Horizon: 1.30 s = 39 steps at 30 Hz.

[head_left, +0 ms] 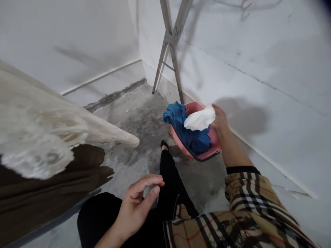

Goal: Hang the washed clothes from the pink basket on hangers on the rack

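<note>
White cloth sits bunched in your right hand, fingers closed around one end so that it hangs just above the pink basket, to the right and beyond your knee. The basket rests tilted on the floor by the wall, its mouth towards you, with a blue garment heaped inside and spilling over the far rim. Your left hand is near, empty, fingers loosely curled. Cream lace fabric and brown fabric hang on the left; a metal stand rises far behind.
</note>
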Each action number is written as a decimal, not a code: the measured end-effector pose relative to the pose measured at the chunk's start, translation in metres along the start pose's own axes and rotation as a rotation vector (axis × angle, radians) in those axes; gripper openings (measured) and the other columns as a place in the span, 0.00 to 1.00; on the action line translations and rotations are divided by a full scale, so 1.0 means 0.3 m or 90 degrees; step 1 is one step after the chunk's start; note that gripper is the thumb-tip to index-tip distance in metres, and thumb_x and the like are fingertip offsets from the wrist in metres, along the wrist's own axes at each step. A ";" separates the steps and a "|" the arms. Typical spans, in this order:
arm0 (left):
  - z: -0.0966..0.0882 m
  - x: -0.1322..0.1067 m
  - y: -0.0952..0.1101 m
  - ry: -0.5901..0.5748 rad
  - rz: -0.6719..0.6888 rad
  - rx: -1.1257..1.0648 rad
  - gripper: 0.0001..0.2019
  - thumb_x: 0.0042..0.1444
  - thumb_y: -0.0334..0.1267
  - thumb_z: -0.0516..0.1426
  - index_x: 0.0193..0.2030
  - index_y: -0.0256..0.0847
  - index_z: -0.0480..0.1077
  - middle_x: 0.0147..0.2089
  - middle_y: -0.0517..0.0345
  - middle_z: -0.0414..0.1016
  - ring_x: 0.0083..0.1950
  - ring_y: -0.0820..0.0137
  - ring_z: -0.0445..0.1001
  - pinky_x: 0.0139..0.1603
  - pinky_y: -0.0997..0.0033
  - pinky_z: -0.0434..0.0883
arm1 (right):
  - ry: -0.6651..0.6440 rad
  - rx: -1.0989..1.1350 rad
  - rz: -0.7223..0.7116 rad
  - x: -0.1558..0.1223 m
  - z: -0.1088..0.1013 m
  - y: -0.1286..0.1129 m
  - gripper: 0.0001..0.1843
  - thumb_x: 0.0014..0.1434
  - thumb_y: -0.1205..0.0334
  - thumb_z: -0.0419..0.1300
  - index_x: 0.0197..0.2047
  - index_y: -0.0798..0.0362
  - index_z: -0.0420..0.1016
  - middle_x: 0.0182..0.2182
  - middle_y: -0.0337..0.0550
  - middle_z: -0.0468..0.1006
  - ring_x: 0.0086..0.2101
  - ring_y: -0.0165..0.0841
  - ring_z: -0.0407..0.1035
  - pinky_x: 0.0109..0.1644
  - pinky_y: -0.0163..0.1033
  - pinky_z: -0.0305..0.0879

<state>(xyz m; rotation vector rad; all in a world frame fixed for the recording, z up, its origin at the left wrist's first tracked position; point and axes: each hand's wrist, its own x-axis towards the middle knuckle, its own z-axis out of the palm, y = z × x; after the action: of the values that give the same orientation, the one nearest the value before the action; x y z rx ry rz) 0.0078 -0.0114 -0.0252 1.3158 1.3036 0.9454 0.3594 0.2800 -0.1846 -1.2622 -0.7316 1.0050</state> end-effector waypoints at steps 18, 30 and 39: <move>0.098 -0.076 -0.037 0.067 0.094 0.149 0.40 0.54 0.45 0.62 0.71 0.41 0.52 0.53 0.46 0.76 0.48 0.61 0.76 0.49 0.61 0.71 | -0.524 0.180 -0.272 -0.865 0.364 -0.944 0.14 0.53 0.61 0.70 0.45 0.47 0.79 0.31 0.31 0.80 0.31 0.24 0.73 0.39 0.35 0.68; -0.518 -0.219 0.153 0.537 0.246 0.270 0.12 0.61 0.44 0.55 0.42 0.39 0.75 0.33 0.58 0.75 0.34 0.70 0.70 0.38 0.72 0.68 | -0.398 -0.081 -0.327 -0.937 0.380 -1.016 0.04 0.58 0.71 0.65 0.34 0.55 0.81 0.22 0.36 0.75 0.22 0.21 0.64 0.29 0.32 0.61; -0.299 -0.239 0.146 0.247 0.423 0.187 0.47 0.46 0.46 0.68 0.70 0.48 0.50 0.64 0.45 0.66 0.63 0.56 0.67 0.60 0.55 0.67 | -0.663 -0.047 -0.181 -1.221 0.587 -0.921 0.05 0.60 0.64 0.64 0.39 0.56 0.79 0.26 0.35 0.76 0.27 0.24 0.68 0.34 0.32 0.68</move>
<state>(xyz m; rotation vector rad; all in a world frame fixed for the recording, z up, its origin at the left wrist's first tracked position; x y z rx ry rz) -0.0791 -0.0662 0.0424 1.9259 1.3464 1.5696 0.1090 0.0192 0.1481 -0.5853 -1.6963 1.3839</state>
